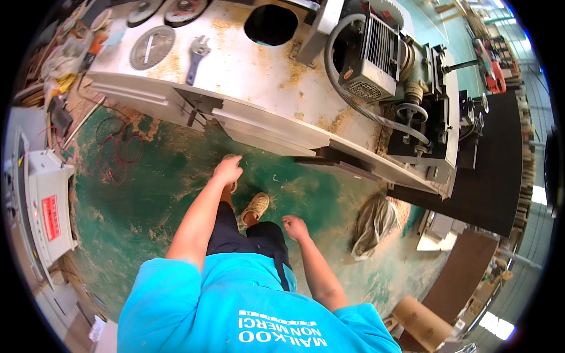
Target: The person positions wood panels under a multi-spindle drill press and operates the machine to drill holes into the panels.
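My left hand (228,169) hangs over the green floor in front of the bench, its fingers loosely apart and nothing seen in them. Lower and to the right, my right hand (295,227) is curled by my thigh, with nothing showing in it. Both are apart from the white workbench (259,76). On the bench's left part lie an adjustable wrench (198,59) with a blue-grey handle and a round saw blade (153,47) with a slot-like bright strip. Two more circular blades (185,10) rest behind them.
A motor-driven saw machine (371,56) with a grey hose (368,112) and handwheel stands on the bench's right part. Red cable (120,150) lies on the floor at left, near a white cabinet (50,206). A dusty sack (376,226) and cardboard roll (422,322) are at right.
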A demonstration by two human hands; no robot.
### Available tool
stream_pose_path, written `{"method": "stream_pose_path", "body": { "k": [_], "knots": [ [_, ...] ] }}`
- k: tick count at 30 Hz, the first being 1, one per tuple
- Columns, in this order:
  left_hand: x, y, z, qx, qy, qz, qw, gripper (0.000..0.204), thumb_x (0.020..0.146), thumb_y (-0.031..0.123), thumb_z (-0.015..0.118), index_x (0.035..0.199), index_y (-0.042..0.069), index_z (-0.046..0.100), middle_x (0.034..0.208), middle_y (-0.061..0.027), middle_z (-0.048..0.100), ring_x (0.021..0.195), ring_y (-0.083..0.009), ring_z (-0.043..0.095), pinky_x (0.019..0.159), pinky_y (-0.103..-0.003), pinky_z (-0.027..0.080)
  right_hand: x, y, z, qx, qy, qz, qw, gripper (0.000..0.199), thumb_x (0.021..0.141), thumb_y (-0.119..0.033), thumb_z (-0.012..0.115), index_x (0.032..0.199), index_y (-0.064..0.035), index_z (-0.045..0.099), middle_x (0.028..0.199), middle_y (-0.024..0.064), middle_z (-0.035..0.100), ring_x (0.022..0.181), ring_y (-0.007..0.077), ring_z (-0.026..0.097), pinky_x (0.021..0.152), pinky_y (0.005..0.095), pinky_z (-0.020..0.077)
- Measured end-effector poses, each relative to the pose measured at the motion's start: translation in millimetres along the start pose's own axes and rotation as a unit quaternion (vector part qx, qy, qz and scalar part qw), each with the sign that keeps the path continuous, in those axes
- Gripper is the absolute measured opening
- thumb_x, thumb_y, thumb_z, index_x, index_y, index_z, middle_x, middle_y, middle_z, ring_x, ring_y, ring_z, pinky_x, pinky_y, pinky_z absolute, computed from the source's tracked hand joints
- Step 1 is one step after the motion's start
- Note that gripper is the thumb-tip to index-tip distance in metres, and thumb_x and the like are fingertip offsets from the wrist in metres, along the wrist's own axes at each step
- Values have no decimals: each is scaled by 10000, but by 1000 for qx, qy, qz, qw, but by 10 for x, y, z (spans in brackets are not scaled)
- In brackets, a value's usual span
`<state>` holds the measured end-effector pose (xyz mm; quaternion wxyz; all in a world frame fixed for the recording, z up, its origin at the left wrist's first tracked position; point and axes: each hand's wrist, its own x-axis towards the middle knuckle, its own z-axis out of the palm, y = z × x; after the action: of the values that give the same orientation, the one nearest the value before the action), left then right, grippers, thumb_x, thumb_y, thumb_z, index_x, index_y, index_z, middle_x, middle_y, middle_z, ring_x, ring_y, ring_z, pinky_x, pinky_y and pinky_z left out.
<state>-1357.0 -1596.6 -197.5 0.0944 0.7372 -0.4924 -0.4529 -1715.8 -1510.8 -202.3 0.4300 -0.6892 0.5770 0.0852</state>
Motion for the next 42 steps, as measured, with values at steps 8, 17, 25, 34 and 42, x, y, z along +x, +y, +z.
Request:
{"method": "stream_pose_path", "body": {
  "k": [8, 17, 25, 34, 42],
  "knots": [
    [-2356, -1450, 589, -209, 214, -191, 935, 461, 816, 180, 626, 1259, 55, 615, 1075, -202, 693, 1003, -328, 671, 870, -413, 526, -427, 687, -269, -29, 11, 48, 998, 348, 857, -401, 572, 968, -101, 709, 940, 175, 701, 909, 376, 667, 765, 439, 527],
    [-4501, -2180, 834, -460, 468, -275, 703, 486, 810, 212, 630, 1263, 36, 620, 1069, -150, 718, 982, -279, 680, 854, -358, 524, 395, 218, 272, -290, -243, -167, 911, 171, 858, -182, 559, 853, -46, 662, 771, 105, 653, 728, 277, 624, 648, 422, 491],
    [-6306, -2178, 228, -573, 672, -88, 460, 448, 937, 202, 629, 1352, 54, 544, 1278, -108, 634, 1172, -200, 589, 981, -326, 464, 545, -3459, 1516, -300, -257, -375, 839, 173, 857, -187, 572, 843, -45, 670, 788, 113, 665, 727, 273, 632, 643, 421, 494],
    [-8269, -2111, 639, -276, 952, -127, 22, 314, 891, 103, 660, 1198, 53, 617, 1051, -46, 653, 929, -141, 614, 855, -303, 486, -9, -5213, 2981, -380, -351, -493, 699, 176, 856, -192, 587, 832, -44, 679, 807, 121, 679, 726, 269, 642, 636, 421, 498],
    [-9330, -944, 1940, 54, 575, -816, -34, 402, 781, 225, 743, 1150, 112, 629, 1226, -108, 574, 1180, -327, 517, 938, -473, 426, -497, -5586, 4696, -575, -451, -512, 452, 179, 855, -197, 600, 822, -43, 686, 824, 129, 692, 724, 266, 650, 631, 420, 501]
  ]
}}
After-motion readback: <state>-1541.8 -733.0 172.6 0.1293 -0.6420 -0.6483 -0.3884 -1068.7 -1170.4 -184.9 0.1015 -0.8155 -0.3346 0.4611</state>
